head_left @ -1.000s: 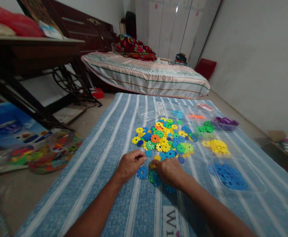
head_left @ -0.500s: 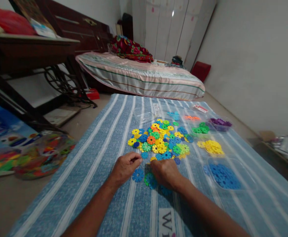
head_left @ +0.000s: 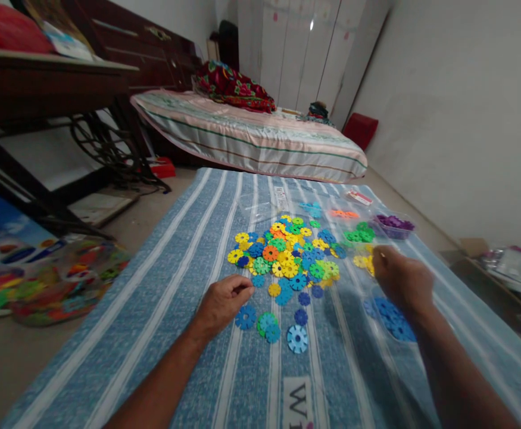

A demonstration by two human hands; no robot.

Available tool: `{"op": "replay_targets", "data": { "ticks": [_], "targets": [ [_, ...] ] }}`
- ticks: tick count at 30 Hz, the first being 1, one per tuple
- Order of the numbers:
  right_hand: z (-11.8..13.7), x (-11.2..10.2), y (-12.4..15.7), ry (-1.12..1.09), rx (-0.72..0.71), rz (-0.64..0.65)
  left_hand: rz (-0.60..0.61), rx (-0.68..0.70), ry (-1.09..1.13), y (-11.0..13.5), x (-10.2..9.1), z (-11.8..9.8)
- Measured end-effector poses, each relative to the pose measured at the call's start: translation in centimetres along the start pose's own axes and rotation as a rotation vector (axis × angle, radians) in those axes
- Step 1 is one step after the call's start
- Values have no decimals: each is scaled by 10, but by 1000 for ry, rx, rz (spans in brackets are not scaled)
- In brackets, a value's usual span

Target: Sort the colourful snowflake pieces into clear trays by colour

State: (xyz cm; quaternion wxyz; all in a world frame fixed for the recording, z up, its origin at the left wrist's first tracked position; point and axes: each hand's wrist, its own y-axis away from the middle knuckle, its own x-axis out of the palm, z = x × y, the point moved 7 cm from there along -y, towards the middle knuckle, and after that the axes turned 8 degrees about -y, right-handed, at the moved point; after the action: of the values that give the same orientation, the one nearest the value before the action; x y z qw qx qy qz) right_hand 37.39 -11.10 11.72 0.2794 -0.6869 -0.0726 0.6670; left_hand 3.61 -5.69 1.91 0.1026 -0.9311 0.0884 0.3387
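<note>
A pile of notched plastic flower discs (head_left: 289, 256), mostly yellow, blue and green, lies mid-table. Beside its near left edge rests my left hand (head_left: 224, 302), thumb and fingers together close to a small blue disc (head_left: 258, 280); whether anything is between them is hidden. My right hand (head_left: 401, 280) is closed above the yellow discs (head_left: 362, 262) at the right, covering most of them. I cannot make out what its fingers hold. Nearer me lie several loose discs, among them a light blue disc (head_left: 297, 339) and a dark blue disc (head_left: 300, 316).
Clear trays at the right hold blue discs (head_left: 392, 319), green discs (head_left: 359, 233), purple discs (head_left: 394, 223) and orange discs (head_left: 344, 214). A striped cloth (head_left: 166, 286) covers the table. Beyond it stands a bed (head_left: 251, 140); bagged colourful pieces (head_left: 64, 286) lie at the left.
My right hand has moved from the near edge of the pile to the right, over the yellow discs, uncovering loose discs. My left hand has stayed nearly in place.
</note>
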Motion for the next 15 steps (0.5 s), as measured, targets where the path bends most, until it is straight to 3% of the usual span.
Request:
{"op": "replay_targets", "data": {
  "ticks": [3, 5, 10, 12, 15],
  "targets": [
    [-4, 3, 2, -2, 48, 44, 4, -1, -13, 0, 0, 0],
    [25, 17, 14, -78, -64, 188, 2, -1, -19, 0, 0, 1],
    [128, 50, 56, -262, -324, 609, 11, 2, -28, -1, 0, 2],
    [156, 55, 62, -279, -354, 678, 16, -3, -35, -1, 0, 3],
    [177, 58, 64, -288, -368, 704, 22, -7, -27, -1, 0, 3]
  ]
}}
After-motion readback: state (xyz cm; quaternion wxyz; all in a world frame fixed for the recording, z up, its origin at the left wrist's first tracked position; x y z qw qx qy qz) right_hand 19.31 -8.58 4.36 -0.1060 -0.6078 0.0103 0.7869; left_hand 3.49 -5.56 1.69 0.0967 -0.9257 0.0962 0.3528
